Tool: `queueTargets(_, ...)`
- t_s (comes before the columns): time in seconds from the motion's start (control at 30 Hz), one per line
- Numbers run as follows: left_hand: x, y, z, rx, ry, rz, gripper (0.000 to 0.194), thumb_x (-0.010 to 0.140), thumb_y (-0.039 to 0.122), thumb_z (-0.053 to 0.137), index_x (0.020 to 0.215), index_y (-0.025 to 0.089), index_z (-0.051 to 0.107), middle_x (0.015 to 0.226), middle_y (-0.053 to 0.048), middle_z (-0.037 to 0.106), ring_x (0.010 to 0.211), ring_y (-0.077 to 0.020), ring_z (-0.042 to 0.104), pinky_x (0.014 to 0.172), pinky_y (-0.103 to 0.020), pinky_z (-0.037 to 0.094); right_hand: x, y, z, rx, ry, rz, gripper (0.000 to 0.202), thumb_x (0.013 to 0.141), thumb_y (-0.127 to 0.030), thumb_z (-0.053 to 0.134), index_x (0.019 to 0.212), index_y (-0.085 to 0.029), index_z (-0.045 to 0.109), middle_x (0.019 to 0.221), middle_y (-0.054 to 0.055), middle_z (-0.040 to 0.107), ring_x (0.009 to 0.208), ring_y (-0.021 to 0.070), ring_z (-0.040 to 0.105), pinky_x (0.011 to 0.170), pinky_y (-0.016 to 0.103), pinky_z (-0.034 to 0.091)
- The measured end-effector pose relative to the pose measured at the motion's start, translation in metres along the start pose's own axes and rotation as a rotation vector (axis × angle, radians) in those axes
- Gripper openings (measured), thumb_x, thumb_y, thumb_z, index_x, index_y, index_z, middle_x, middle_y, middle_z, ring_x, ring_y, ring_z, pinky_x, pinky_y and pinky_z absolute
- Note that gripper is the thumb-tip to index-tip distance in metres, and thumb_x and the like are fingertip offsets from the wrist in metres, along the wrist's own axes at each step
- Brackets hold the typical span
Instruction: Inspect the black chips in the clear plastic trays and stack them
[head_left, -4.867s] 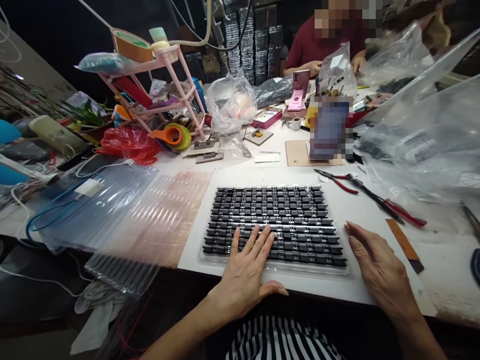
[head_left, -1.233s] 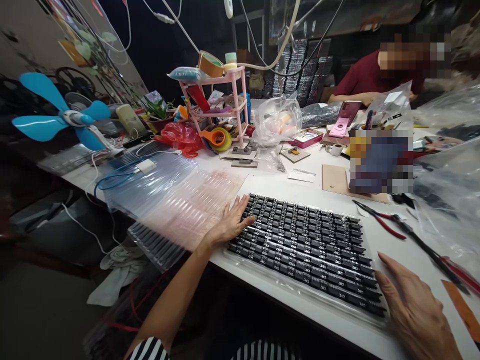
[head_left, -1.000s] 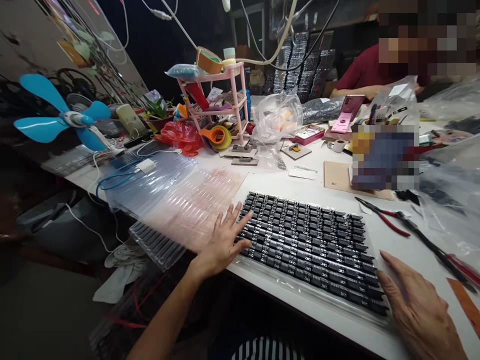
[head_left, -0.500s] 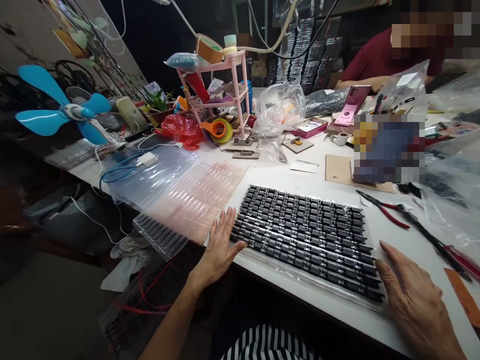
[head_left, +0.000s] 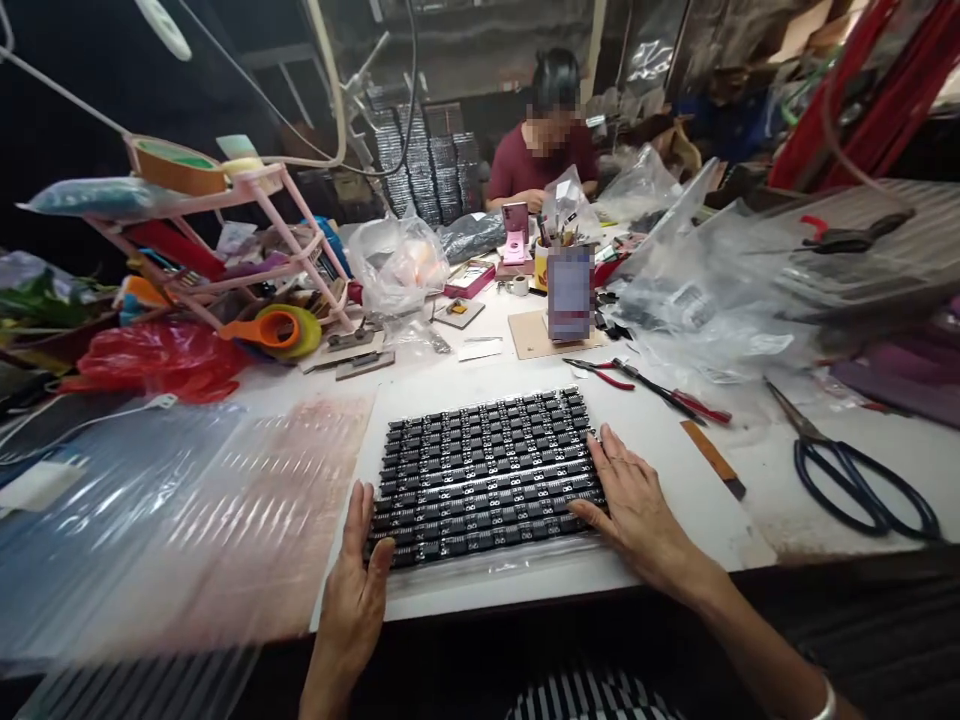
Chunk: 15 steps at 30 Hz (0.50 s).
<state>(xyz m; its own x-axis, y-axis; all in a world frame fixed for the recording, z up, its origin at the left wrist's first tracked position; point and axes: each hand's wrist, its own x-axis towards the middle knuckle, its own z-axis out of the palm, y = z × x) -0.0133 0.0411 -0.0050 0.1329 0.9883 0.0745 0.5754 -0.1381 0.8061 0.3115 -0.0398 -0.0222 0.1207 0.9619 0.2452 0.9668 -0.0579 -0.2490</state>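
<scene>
A clear plastic tray (head_left: pixel 510 566) lies on the white table, filled with rows of small black parts (head_left: pixel 487 470) that look like electronic components with metal pins. Along its left edge rests my left hand (head_left: pixel 354 580), fingers straight and thumb raised apart at the near corner. My right hand (head_left: pixel 641 510) touches the right edge, its fingers stretched over the end of the rows and its thumb spread onto the black parts. Both hands have their fingers apart, with the tray between them.
Ribbed clear plastic sheets (head_left: pixel 292 500) lie left. Pliers (head_left: pixel 619 380), an orange-handled blade (head_left: pixel 712 458) and scissors (head_left: pixel 847 470) lie right. Behind are a pink rack (head_left: pixel 307 260), plastic bags (head_left: pixel 397 255) and a phone (head_left: pixel 568 295) on a stand. Across the table sits a person (head_left: pixel 544 150).
My view has swung to the right, bringing the scissors and the co-worker into sight. My right hand has come from beside the tray onto its right edge. The left stays at the left edge.
</scene>
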Motion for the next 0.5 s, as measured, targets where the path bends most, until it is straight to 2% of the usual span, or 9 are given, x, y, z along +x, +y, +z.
queueTargets(0.1,0.000,-0.001,0.000,0.030,0.005,0.006,0.071,0.090,0.059,0.038,0.150,0.033,0.010,0.155,-0.003,0.028,0.141,-0.0223,0.024,0.116,-0.044,0.019,0.006,0.009,-0.012,0.072,-0.019,-0.030,0.079,0.093,-0.061,0.028,0.152,-0.018,-0.003,0.155,0.016,0.012,0.143,0.0251,0.015,0.110,0.048,0.028)
queueTargets(0.27,-0.001,0.001,0.002,0.050,0.001,0.008,0.071,0.091,0.058,0.037,0.150,0.032,0.009,0.155,-0.004,0.026,0.142,-0.0221,0.024,0.115,-0.044,0.020,0.055,0.025,-0.031,0.230,-0.151,0.008,0.087,0.088,-0.070,0.027,0.151,-0.012,0.011,0.155,0.015,0.009,0.143,0.0271,0.008,0.114,0.051,0.016)
queueTargets(0.37,-0.002,0.000,0.002,0.041,0.002,0.002,0.070,0.091,0.058,0.037,0.150,0.033,0.008,0.156,-0.004,0.025,0.142,-0.0220,0.024,0.115,-0.046,0.020,0.090,0.029,-0.026,0.482,-0.151,0.167,0.094,0.082,-0.076,0.032,0.150,-0.012,0.019,0.155,0.015,0.010,0.143,0.0299,0.010,0.114,0.054,0.013)
queueTargets(0.5,-0.004,-0.001,0.002,0.020,0.019,0.001,0.069,0.091,0.057,0.038,0.150,0.033,0.010,0.155,-0.005,0.027,0.141,-0.0223,0.026,0.115,-0.046,0.022,0.114,0.026,-0.012,0.681,-0.051,0.270,0.085,0.088,-0.071,0.024,0.150,-0.014,0.019,0.155,0.013,0.015,0.142,0.0256,0.015,0.115,0.048,0.016)
